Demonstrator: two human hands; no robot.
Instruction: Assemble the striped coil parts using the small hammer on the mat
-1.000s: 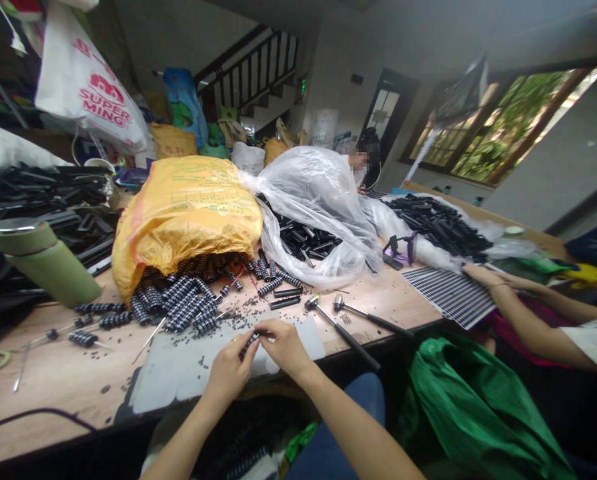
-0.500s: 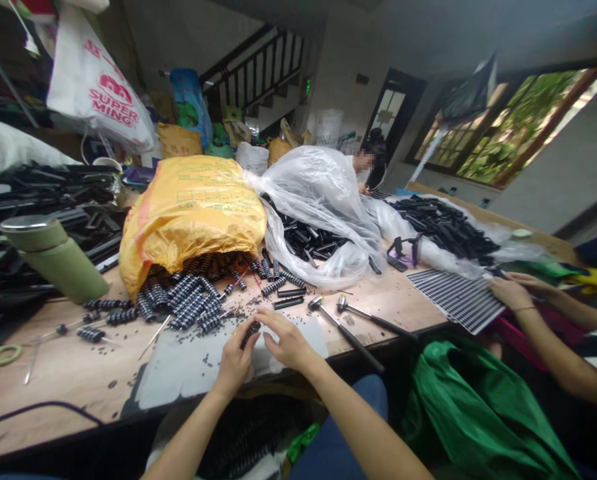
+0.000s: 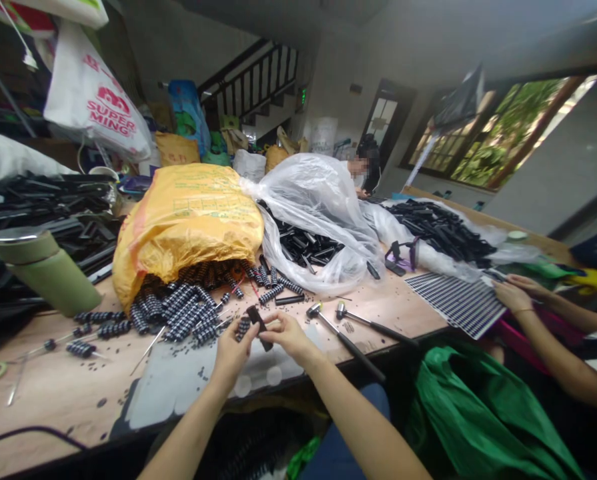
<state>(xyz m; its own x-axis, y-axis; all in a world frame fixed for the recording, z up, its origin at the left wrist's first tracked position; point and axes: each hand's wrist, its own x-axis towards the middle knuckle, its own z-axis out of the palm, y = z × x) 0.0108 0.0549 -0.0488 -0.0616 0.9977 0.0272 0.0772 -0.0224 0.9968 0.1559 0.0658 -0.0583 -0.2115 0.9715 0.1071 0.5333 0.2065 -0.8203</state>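
My left hand (image 3: 231, 352) is closed round a short stack of small black-and-white ringed pieces (image 3: 243, 327). Between the fingertips of my right hand (image 3: 292, 339) is a black plastic bar (image 3: 257, 320), tilted and close against the left fingers. Both hands are above a grey mat (image 3: 171, 383) at the table's front edge. Just beyond them, many banded black-and-white rolls (image 3: 181, 307) spill from a yellow sack (image 3: 193, 213). Another black bar (image 3: 289, 300) lies flat on the table.
Two hammers (image 3: 345, 340) (image 3: 375, 322) lie to the right. A clear plastic bag (image 3: 313, 193) holds black parts behind. At left stands a green flask (image 3: 53, 273). A co-worker's hands (image 3: 515, 293) are at a striped sheet (image 3: 455, 300); a green bag (image 3: 488, 407) hangs below.
One of the two black bars on the table is gone from there, and a black bar now shows in my right hand. My right fingers have closed. The view has shifted slightly.
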